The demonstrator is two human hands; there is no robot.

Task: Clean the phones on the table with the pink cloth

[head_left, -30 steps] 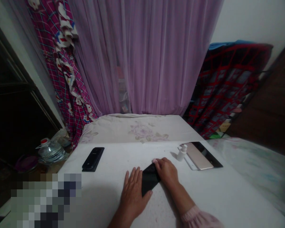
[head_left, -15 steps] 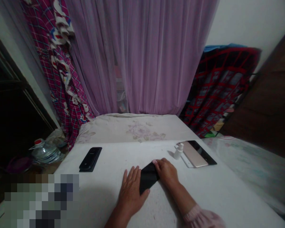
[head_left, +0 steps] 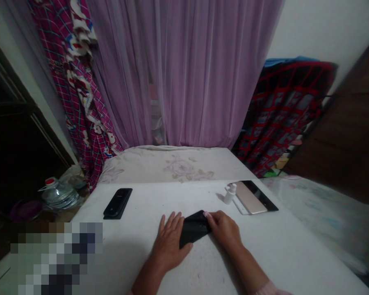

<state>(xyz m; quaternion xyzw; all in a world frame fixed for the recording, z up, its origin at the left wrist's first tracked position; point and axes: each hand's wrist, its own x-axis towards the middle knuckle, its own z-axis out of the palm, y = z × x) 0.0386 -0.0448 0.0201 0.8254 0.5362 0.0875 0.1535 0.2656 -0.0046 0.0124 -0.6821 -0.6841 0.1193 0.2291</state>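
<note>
Black cloth (head_left: 193,228) between both hands (head_left: 169,242) (head_left: 223,231)

A black phone (head_left: 117,203) lies on a white-covered table (head_left: 273,250), across from a small white dropper bottle (head_left: 230,193) standing just beside a gold tablet (head_left: 250,197) that rests on a black tablet (head_left: 263,196). Sheer purple curtains (head_left: 187,73) hang behind a floral cushion (head_left: 178,168), flanked by a magenta patterned cloth (head_left: 80,98) and a red-and-black blanket (head_left: 283,114), while a plastic water jug (head_left: 60,196) sits beyond the table's left edge.
</note>
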